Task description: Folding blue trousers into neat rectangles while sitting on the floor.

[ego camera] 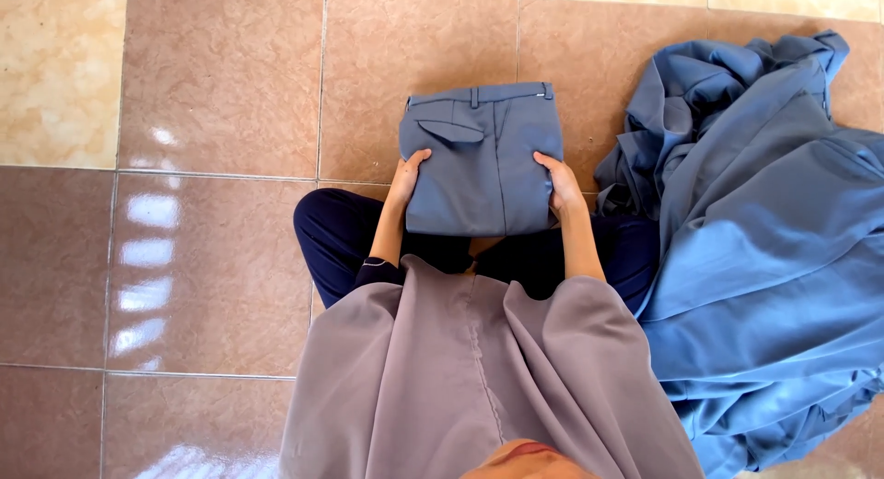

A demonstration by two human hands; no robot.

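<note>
Sitting cross-legged on a tiled floor (221,92), the person is holding a folded pair of trousers (483,161) by its two side edges. The left hand (406,177) is gripping the left edge, fingers curled over the cloth and thumb lying on top; the right hand (559,182) is gripping the right edge the same way, fingers closed loosely around the fold. The trousers are lying in front of the knees, their lower fold resting on the lap and their waistband pointing away from the person. They are forming a neat, nearly square packet of smooth, matte blue-grey woven cloth, with belt loops on the band, a centre seam running down the middle and a pointed pocket flap showing on the left half.

A loose mauve garment (479,378) of soft, draping fabric is falling over the person's chest and arms, with a stitched seam down its middle. Dark navy legs (336,235) are showing beneath it on both sides.

Just beside the right hand, a heap (764,230) of blue cloth is lying rumpled on the floor, its folds deep and slightly shiny, brighter in colour than the trousers. The floor tiles are large, glossy and square, mottled reddish-brown with pale grout lines, catching bright window reflections on the left; paler cream tiles (60,69) are bordering them at the far edge.
</note>
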